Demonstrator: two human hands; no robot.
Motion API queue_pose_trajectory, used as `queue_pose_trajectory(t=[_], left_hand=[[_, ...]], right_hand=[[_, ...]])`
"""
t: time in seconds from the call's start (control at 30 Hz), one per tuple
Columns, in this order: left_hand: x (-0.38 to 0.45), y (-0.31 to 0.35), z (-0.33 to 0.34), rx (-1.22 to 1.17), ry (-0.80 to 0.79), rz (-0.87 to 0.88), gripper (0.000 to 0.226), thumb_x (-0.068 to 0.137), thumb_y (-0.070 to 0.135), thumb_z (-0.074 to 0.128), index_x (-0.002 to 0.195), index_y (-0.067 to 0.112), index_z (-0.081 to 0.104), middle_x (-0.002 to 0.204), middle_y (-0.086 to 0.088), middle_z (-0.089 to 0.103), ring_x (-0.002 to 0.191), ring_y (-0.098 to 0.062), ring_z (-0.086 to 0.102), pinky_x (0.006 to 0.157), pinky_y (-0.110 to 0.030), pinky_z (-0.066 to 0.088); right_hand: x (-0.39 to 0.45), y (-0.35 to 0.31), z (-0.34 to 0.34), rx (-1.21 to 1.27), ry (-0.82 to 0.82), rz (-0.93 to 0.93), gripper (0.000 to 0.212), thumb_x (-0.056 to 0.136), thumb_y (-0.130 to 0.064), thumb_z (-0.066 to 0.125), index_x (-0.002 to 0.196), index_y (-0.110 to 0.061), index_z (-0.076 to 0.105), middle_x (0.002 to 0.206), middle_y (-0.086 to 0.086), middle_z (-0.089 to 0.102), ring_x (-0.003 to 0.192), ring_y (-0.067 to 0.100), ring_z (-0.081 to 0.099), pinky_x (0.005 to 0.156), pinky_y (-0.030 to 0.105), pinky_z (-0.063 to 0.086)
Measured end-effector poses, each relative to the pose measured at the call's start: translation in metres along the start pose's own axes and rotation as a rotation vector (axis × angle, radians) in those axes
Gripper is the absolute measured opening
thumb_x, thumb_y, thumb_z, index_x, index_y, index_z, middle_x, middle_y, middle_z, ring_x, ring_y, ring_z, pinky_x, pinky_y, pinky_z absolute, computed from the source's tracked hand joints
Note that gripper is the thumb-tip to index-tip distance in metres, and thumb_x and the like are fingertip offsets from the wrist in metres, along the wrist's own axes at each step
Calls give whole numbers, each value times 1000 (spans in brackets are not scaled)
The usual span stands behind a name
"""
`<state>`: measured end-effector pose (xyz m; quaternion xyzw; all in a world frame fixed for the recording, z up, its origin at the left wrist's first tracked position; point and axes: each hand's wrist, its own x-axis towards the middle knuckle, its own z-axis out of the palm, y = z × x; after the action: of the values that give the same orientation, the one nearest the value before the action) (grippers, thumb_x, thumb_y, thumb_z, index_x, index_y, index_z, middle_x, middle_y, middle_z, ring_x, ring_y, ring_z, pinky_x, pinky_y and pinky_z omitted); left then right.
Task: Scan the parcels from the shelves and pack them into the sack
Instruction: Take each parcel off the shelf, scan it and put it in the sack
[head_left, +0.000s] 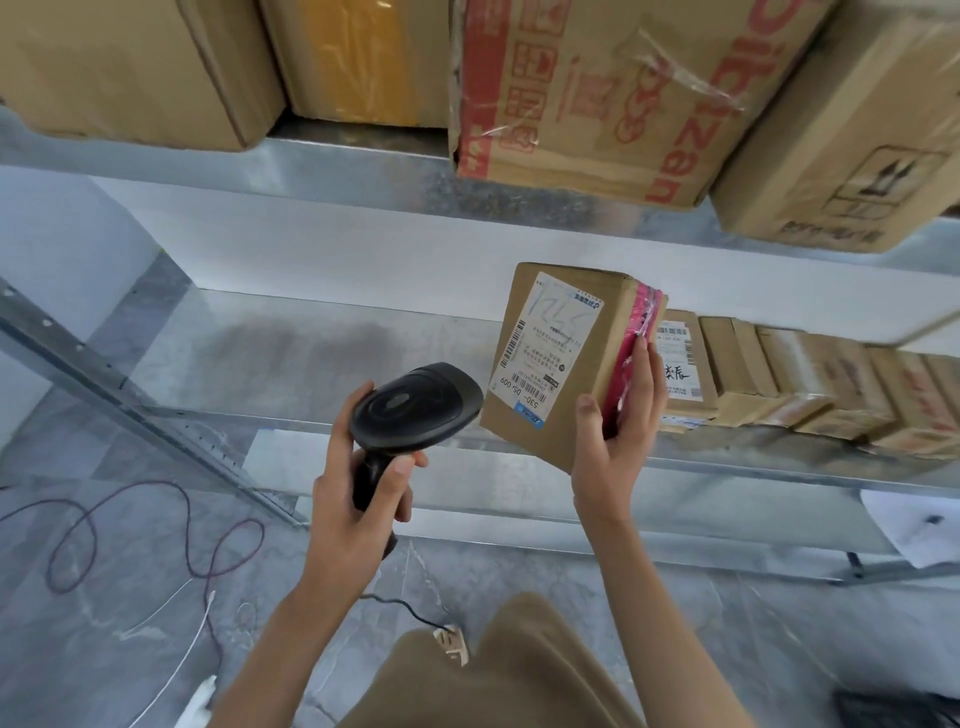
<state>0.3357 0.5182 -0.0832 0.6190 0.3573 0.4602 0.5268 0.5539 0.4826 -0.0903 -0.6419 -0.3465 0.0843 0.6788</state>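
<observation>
Left hand (358, 499) wrapped round scanner (415, 410); right hand (618, 421) gripping parcel (566, 358). Best aimed squarely at barcode label (550, 353), parcel steady.

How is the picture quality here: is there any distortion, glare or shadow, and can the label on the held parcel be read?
Head view: wide-angle distortion bends the shelf edge and the upper boxes; a soft shadow lies on the bare shelf surface; tape on the red-printed box shows glare; the label on the parcel is fairly sharp, though its small print stays unreadable.
</observation>
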Motion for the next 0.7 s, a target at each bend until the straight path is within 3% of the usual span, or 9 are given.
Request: queue_pose_trajectory(t=[0.07,0.2,0.37,0.47,0.6,0.7], left_hand=[[3,0,10,-32,-11,-3,66,92,39,54,151,19,32,88,0,66,53,-18,51,53,-27,47],[10,1,38,-55,-59,-7,65,91,39,54,150,19,33,88,-2,67,53,-21,50,48,-33,45],[14,3,97,-51,-178,7,60,92,38,54,148,28,35,89,-5,66,51,-24,50,48,-31,46],[11,9,149,-63,-274,-8,55,91,39,55,144,38,40,89,-6,66,51,-25,49,48,-32,46],[1,15,231,-71,-416,-36,61,92,38,56,148,22,37,89,-10,65,50,-24,49,50,-28,46],[-12,23,299,-89,-521,-41,51,95,24,53,144,17,39,87,-10,64,50,-27,48,49,-28,46]], right_hand=[[3,-1,-13,-7,34,5,66,85,-26,49,149,-28,37,158,1,27,145,10,28,107,20,40],[12,1,-47,-59,142,29,68,84,-28,50,151,-27,38,158,-3,30,146,13,29,113,40,39],[20,7,-111,-41,261,75,68,85,-31,51,151,-27,36,158,-5,29,144,3,29,109,20,37],[23,10,-164,-81,337,92,65,88,-22,54,151,-23,37,157,-4,29,143,-2,28,106,11,34],[27,17,-244,-106,513,140,64,88,-12,54,148,-28,38,157,-2,31,139,-8,31,102,3,31],[26,24,-308,-156,626,168,65,87,-14,54,150,-25,40,157,-1,32,135,-14,30,98,-1,29]])
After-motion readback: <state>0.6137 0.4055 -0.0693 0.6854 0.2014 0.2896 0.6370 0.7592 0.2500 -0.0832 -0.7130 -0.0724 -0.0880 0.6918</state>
